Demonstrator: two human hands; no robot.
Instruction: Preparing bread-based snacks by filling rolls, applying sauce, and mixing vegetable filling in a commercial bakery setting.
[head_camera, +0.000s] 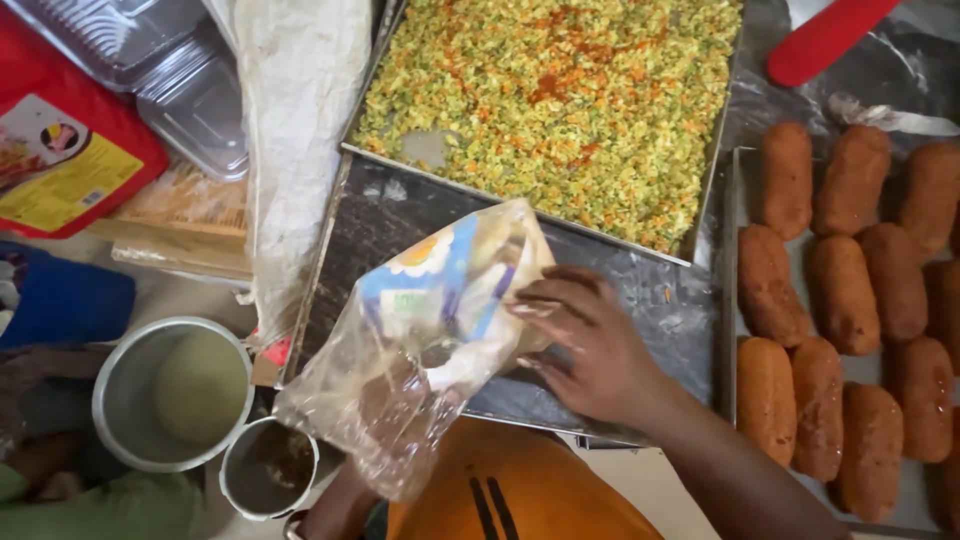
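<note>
- The clear plastic bag with blue, white and yellow print lies across the near edge of a dark metal tray, its long axis running from lower left, by the person's body, up to the right toward the right hand.
- The right hand rests on the bag's upper right end — fingers spread and lightly curled over it, pointing left, pressing or gripping the plastic there.
- The left hand shows only dimly through the film at the bag's lower, crumpled end; it seems to be inside or behind the bag, but how its fingers are set I cannot tell.
- So the bag stretches between the two hands — the right one at the printed end, the left at the open-looking end nearer the body.
- Beyond the bag stands a tray of yellow, green and orange crumb mix, apart from the bag.
- To the right, a tray of brown oblong croquettes in rows.
- To the left, a steel bowl with pale liquid and a smaller steel cup, just beside the bag's lower end.
</note>
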